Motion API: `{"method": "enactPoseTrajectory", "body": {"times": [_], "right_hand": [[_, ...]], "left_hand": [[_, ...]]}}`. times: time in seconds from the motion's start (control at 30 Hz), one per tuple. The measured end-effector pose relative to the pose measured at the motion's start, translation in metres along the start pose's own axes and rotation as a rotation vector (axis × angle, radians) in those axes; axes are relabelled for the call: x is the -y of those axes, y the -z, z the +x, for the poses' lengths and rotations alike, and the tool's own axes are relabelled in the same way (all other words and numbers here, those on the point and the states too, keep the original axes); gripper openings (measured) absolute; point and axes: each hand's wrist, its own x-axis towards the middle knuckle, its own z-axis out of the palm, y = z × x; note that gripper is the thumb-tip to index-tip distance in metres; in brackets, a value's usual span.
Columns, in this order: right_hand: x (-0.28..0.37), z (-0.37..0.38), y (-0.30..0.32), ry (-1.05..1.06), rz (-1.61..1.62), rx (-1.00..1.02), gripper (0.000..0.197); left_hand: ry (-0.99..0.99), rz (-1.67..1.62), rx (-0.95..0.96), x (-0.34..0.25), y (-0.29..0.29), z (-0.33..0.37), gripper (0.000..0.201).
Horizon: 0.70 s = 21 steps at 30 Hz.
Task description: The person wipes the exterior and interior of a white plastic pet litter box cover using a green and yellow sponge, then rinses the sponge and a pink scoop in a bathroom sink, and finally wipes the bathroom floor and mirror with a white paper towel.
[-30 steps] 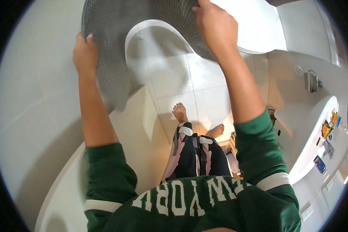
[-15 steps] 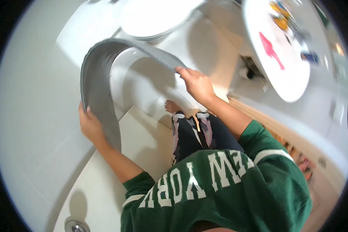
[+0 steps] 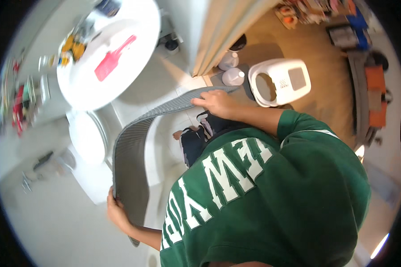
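A long grey ribbed mat (image 3: 131, 164) bends in a curve in front of me, held up off the floor. My left hand (image 3: 117, 212) grips its outer edge toward the lower left, thumb on the near face. Farther right, my right hand (image 3: 216, 103) is closed on the upper edge, close to the mat's right end. That end reaches past the hand toward two white jugs (image 3: 233, 77). The fingers behind the mat are partly hidden. My bare foot (image 3: 177, 135) shows below, inside the curve.
A white sink (image 3: 138, 66) holding a pink brush-like tool (image 3: 112, 60) is at upper left, with a white toilet (image 3: 87, 138) beside it. A doorway frame (image 3: 218, 35) stands ahead. Beyond it are a white litter-box-like lid (image 3: 294, 84), a wooden floor (image 3: 272, 40) and a sofa (image 3: 363, 98).
My view has swung right, from the bathroom wall toward the doorway. The mat has come along in both hands, and its right part is now stretched straighter toward the door.
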Motion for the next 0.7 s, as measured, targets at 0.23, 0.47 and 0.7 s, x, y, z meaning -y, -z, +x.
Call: {"method": "enactPoseTrajectory", "body": {"times": [0.23, 0.47, 0.7], "right_hand": [[-0.034, -0.074, 0.095, -0.364, -0.147, -0.157, 0.028], [-0.093, -0.152, 0.201, -0.595, -0.572, -0.498, 0.021], [-0.137, -0.168, 0.336, -0.910, -0.865, -0.635, 0.031]], "left_hand": [[-0.450, 0.158, 0.097, -0.120, 0.050, 0.035, 0.038], [-0.842, 0.236, 0.100, -0.222, 0.068, 0.050, 0.043], [-1.251, 0.046, 0.024, -0.340, 0.044, 0.036, 0.046]]}}
